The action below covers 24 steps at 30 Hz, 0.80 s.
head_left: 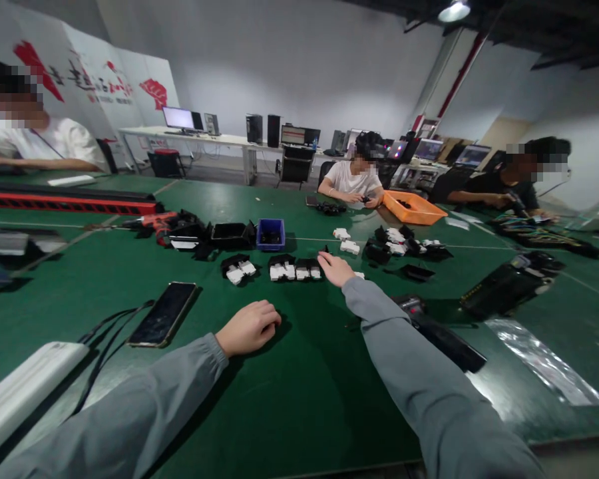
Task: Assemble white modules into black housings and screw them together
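Observation:
My left hand (248,328) rests on the green table (289,412) with its fingers curled in, and nothing shows in it. Farther out, my right hand (336,269) has its fingertips together at the right end of a row of small black-and-white plastic parts (308,269). It appears to grip the end part, which the fingers partly hide. More of these parts (282,269) stand in the same row, touching or nearly so. A separate black-and-white pair (238,269) lies to the left. Loose white pieces (349,247) lie just beyond my right hand.
A blue bin (270,235) and a red drill (160,225) are behind the row. A phone (164,315) and white power strip (30,392) lie left. Right are a black cylindrical tool (446,339), black device (509,286) and plastic bag (544,362). Co-workers sit across, near an orange bin (414,211).

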### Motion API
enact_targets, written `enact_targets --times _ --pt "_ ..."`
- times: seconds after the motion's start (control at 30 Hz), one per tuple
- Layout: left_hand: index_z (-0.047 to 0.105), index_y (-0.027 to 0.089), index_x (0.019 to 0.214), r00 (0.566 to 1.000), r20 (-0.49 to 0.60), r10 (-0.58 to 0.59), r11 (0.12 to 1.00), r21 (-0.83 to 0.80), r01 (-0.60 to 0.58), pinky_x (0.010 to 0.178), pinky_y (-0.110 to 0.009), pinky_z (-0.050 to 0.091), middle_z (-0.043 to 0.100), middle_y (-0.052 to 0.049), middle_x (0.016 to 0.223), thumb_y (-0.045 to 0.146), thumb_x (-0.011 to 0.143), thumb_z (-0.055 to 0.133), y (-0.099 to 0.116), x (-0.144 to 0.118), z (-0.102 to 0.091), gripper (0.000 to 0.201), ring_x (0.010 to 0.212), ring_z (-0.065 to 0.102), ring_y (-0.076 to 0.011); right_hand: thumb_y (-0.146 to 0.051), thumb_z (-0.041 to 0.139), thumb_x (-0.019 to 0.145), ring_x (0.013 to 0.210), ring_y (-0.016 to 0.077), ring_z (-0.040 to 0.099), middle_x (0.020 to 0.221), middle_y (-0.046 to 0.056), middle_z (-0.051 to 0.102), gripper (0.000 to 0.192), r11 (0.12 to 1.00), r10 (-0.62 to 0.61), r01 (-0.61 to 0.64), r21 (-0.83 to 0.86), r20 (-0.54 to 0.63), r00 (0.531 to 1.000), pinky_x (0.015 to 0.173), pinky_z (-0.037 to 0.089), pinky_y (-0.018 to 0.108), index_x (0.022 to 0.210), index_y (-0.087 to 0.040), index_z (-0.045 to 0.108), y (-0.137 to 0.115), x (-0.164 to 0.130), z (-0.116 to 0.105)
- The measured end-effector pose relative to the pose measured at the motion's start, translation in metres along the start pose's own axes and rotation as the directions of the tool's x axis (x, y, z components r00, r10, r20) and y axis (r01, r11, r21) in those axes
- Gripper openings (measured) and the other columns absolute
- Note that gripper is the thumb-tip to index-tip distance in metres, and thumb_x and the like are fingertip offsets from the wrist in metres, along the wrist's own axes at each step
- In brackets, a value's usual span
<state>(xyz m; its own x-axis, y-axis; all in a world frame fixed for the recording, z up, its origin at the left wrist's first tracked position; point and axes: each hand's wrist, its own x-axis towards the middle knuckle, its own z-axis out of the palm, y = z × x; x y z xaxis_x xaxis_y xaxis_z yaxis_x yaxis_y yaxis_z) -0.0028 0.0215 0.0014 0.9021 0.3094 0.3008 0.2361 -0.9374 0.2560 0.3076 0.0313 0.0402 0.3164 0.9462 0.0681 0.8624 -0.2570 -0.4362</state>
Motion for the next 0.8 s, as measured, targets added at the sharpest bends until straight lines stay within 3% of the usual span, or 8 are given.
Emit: enact_targets --times 0.17,0.33,0.37,0.43,0.53,0.6,0.7,0.8 --pt "0.064 0.019 0.095 1.0 0.003 -0.018 1.0 -0.004 0.018 0.077 -0.034 0.042 0.064 -0.007 0.088 0.011 0.087 0.047 -0.001 0.0 0.001 0.02 0.086 0.056 -0.0207 -0.055 0.041 0.095 0.124 0.0338 0.057 0.134 0.017 0.061 0.057 0.996 0.077 -0.075 0.044 -0.036 0.996 0.106 0.042 0.048 0.133 -0.016 0.06 -0.006 0.007 0.008" --pt "0.062 0.021 0.107 0.987 -0.045 -0.156 0.949 -0.284 0.137 0.078 -0.035 0.044 0.064 -0.007 0.093 0.021 0.092 0.047 0.003 0.0 -0.001 0.022 0.087 0.058 -0.0205 -0.044 0.028 0.1 0.133 0.0262 0.048 0.146 0.014 0.049 0.057 0.996 0.054 -0.037 0.076 -0.24 0.969 0.113 0.036 0.041 0.146 -0.013 0.043 -0.007 -0.043 -0.003" --pt "0.06 0.022 0.114 0.972 -0.05 -0.231 0.886 -0.424 0.189 0.077 -0.034 0.045 0.063 -0.006 0.096 0.026 0.094 0.047 0.006 0.001 -0.001 0.024 0.086 0.059 -0.02 -0.042 0.03 0.1 0.133 0.0254 0.047 0.145 0.014 0.05 0.055 0.994 -0.029 0.061 0.087 -0.329 0.944 0.114 0.036 0.041 0.145 -0.014 0.043 -0.01 -0.061 -0.002" --pt "0.05 0.025 0.127 0.923 -0.007 -0.385 0.633 -0.729 0.259 0.073 -0.033 0.048 0.061 -0.006 0.105 0.036 0.096 0.047 0.016 0.004 0.002 0.033 0.085 0.062 -0.0188 -0.038 0.04 0.097 0.137 0.0261 0.043 0.147 0.015 0.047 0.057 0.95 -0.264 0.308 0.049 -0.4 0.878 0.116 0.035 0.044 0.149 -0.014 0.037 -0.019 -0.101 0.005" --pt "0.041 0.026 0.136 0.852 0.138 -0.506 0.139 -0.961 0.238 0.073 -0.032 0.052 0.061 -0.006 0.112 0.047 0.093 0.053 0.033 0.008 0.01 0.049 0.084 0.064 -0.0179 -0.03 0.048 0.091 0.139 0.0272 0.04 0.149 0.016 0.044 0.068 0.811 -0.563 0.585 -0.012 -0.286 0.775 0.113 0.038 0.046 0.154 -0.014 0.026 -0.039 -0.156 0.025" --pt "0.048 0.024 0.13 0.793 0.207 -0.573 -0.067 -0.976 0.206 0.074 -0.03 0.052 0.064 -0.004 0.105 0.046 0.088 0.063 0.039 0.01 0.016 0.05 0.082 0.063 -0.0159 -0.03 0.051 0.089 0.139 0.0282 0.04 0.152 0.018 0.041 0.071 0.699 -0.707 0.715 -0.009 -0.158 0.689 0.113 0.038 0.045 0.153 -0.011 0.028 -0.052 -0.178 0.036" --pt "0.06 0.02 0.109 0.701 0.261 -0.664 -0.218 -0.964 0.152 0.067 -0.025 0.05 0.066 0.0 0.087 0.041 0.081 0.072 0.037 0.011 0.021 0.036 0.071 0.061 -0.0128 -0.037 0.049 0.092 0.135 0.0281 0.043 0.151 0.018 0.043 0.065 0.639 -0.765 0.769 -0.009 -0.112 0.635 0.112 0.038 0.044 0.149 -0.01 0.036 -0.061 -0.182 0.037" --pt "0.06 0.016 0.093 0.672 0.335 -0.66 -0.288 -0.94 0.184 0.056 -0.025 0.048 0.064 0.0 0.074 0.038 0.08 0.072 0.028 0.011 0.019 0.029 0.061 0.06 -0.0131 -0.04 0.044 0.096 0.128 0.0264 0.05 0.138 0.014 0.057 0.055 0.649 -0.757 0.759 -0.046 -0.131 0.64 0.11 0.038 0.045 0.144 -0.013 0.044 -0.049 -0.163 0.018"
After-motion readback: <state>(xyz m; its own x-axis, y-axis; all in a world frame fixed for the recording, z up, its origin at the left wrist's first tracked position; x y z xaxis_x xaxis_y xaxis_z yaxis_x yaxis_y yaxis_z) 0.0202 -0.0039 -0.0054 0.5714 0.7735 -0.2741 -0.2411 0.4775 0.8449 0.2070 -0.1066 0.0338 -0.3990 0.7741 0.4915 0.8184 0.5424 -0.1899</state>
